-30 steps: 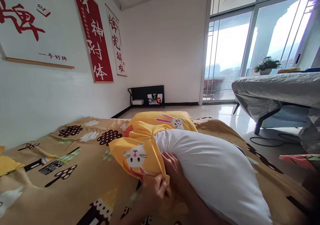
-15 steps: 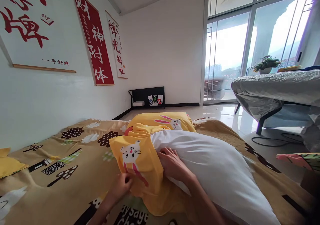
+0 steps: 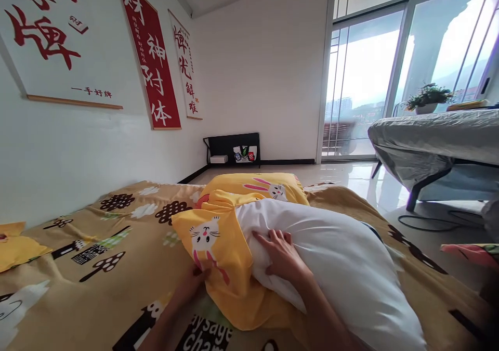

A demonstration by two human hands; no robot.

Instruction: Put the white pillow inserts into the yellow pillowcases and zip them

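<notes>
A white pillow [image 3: 335,242] lies in front of me, its far-left end inside a yellow pillowcase [image 3: 234,299] with a rabbit print. My left hand [image 3: 195,284] pinches the left side of the pillowcase, its thumb on top and the other fingers mostly hidden beneath the cloth. Close to the case's opening, my right hand [image 3: 284,256] rests on the pillow and presses into it. The index finger is stretched toward the case, and the thumb stands apart from it. Behind them lies another yellow rabbit-print pillow [image 3: 222,183].
A brown patterned bedspread [image 3: 128,288] lies under everything. More yellow cloth [image 3: 23,249] is at the left edge. Beyond the bed are a low black rack [image 3: 230,144] by the wall and a covered table [image 3: 432,132] at the right, with cables [image 3: 432,223] on the floor.
My right hand has shifted right, out from the edge of the pillowcase onto the white pillow, and its fingers have spread. The left hand stays on the pillowcase. The view has turned slightly left.
</notes>
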